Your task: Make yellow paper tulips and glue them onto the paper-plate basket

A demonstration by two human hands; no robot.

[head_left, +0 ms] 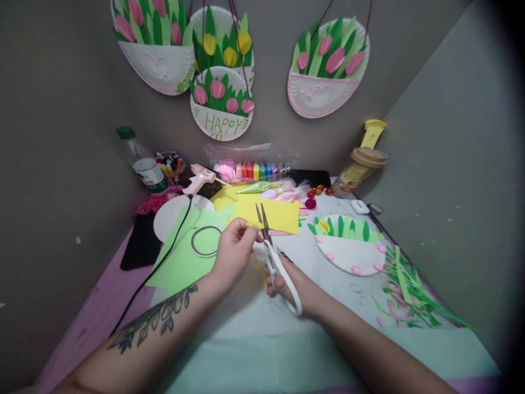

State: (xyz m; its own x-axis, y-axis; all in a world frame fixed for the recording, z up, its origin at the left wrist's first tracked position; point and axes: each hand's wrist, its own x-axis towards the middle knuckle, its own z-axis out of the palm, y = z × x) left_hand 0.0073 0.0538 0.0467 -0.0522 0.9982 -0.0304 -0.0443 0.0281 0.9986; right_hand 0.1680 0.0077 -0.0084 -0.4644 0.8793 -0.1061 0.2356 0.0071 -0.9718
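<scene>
One right hand [287,287] holding scissors [274,261], left hand [233,251] beside blades, paper plate [348,256] near.

Your one head camera looks forward and down, close over your left hand [233,254] and right hand [305,293] mid-frame, facing across the table [246,325] to the corner walls [61,109].

Right hand [287,284] holds open scissors [273,257], left hand [233,251] just beside them.

Flower-filled paper plates [221,104] hang on the wall [61,98]; a bottle [144,163], glue gun [200,178], green sheet [178,265] and paper scraps [406,295] sit on the worktop [246,355].
</scene>
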